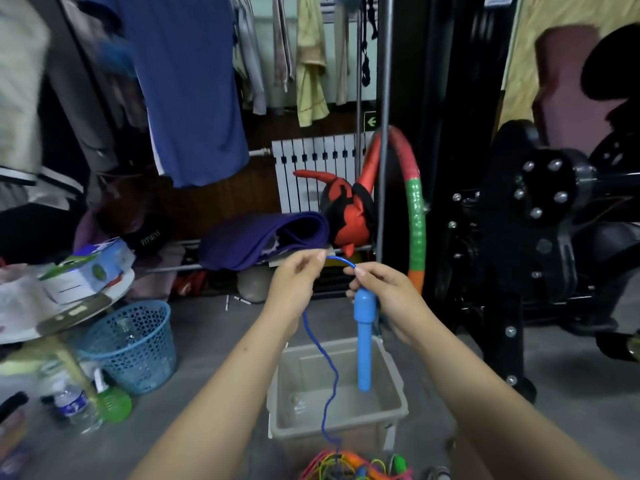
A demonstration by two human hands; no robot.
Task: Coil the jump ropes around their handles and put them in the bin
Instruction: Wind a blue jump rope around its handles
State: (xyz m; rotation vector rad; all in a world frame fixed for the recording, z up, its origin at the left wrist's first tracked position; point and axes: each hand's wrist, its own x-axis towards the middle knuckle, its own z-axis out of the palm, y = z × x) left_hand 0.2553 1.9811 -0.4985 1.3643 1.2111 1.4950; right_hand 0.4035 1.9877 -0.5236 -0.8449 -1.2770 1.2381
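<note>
Jump rope work looks like it is just starting. No wraps show on the blue handle yet, and the grey bin looks like it has no rope in it. At 6 o'clock a pile of other ropes in many colours lies on the floor and still needs coiling.

Going left to right: the left hand pinches the blue cord between its thumb and fingers. From that hand the cord hangs down at 6 o'clock, past the front of the bin, into the pile. A short bit of cord arches over toward 3 o'clock to the right hand. That hand's fingers curl around the top of the handle. The handle hangs straight down over the bin, not touching it.

My guess is the next job is winding the cord round the handle.
</note>
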